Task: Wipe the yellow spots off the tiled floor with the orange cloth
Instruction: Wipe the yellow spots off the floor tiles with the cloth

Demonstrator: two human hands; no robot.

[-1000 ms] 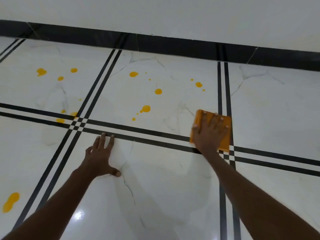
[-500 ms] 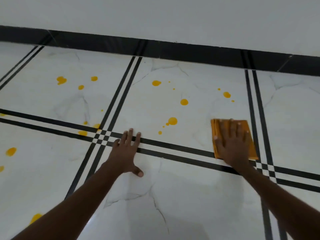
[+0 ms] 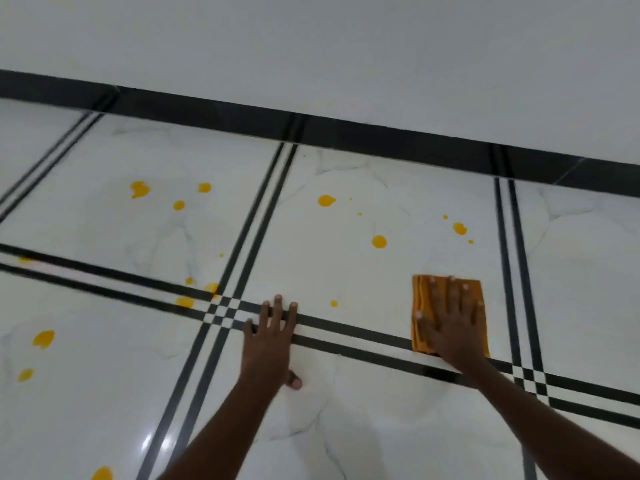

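Right hand (image 3: 450, 327) flat on orange cloth (image 3: 420, 292)

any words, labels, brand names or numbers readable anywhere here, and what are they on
None: no text, label, brand or number shows anywhere in this view.
The folded orange cloth under the right hand is plain.
The white marble-look tiled floor carries only black stripes and yellow spots.
The white wall and the black skirting strip are blank.

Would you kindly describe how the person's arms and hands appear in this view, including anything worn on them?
Both forearms are bare as far as the frame shows: no sleeves, gloves, watch, bracelets or rings are visible. The left hand and right hand are uncovered, with short fingernails. The picture is somewhat blurred, so very fine details cannot be made out.
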